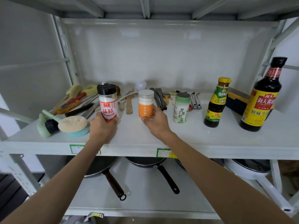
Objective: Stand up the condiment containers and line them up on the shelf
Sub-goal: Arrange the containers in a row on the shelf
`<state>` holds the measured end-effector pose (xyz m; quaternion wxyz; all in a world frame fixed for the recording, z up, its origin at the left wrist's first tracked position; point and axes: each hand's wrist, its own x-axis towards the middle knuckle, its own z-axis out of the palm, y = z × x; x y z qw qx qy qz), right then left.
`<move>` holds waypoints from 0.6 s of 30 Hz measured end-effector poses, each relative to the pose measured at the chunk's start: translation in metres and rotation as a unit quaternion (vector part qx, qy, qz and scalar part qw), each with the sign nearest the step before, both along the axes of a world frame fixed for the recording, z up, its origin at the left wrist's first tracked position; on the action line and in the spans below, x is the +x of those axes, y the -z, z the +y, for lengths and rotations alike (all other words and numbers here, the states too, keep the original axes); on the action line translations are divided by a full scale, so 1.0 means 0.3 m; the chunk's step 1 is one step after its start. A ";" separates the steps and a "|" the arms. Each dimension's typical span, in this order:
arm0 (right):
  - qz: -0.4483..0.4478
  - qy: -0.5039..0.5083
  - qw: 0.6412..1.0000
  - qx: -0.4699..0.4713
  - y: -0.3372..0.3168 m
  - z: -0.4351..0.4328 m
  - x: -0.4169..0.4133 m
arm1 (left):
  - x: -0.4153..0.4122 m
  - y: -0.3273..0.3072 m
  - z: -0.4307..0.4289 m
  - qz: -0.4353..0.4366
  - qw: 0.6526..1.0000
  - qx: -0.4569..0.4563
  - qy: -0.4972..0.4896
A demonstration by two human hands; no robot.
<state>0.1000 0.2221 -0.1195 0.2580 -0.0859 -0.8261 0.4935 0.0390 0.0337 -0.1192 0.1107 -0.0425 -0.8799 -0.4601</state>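
Five condiment containers stand upright in a row on the white shelf [194,139]. My left hand [102,128] grips the base of a black-capped shaker with a red label [107,101]. My right hand [156,121] holds the lower part of a small jar with an orange label and a clear lid [145,102]. To the right stand a green-and-white salt canister [181,107], a yellow-capped dark sauce bottle [217,102] and a tall soy sauce bottle [263,96], all free of my hands.
Brushes, sponges and a round scrubber [72,123] lie at the shelf's left. Spatulas, tongs and spoons [159,97] lie along the back. A dark box [236,101] sits behind the bottles. Frying pans [153,164] rest on the lower shelf.
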 end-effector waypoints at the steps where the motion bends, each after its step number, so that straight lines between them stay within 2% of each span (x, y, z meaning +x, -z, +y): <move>1: -0.002 -0.006 1.000 -0.002 0.004 0.005 -0.007 | -0.002 0.002 0.000 0.001 1.000 0.003 0.001; 18: 0.006 -0.023 1.000 -0.005 0.029 0.020 -0.013 | -0.004 0.001 0.002 0.018 1.000 -0.009 0.008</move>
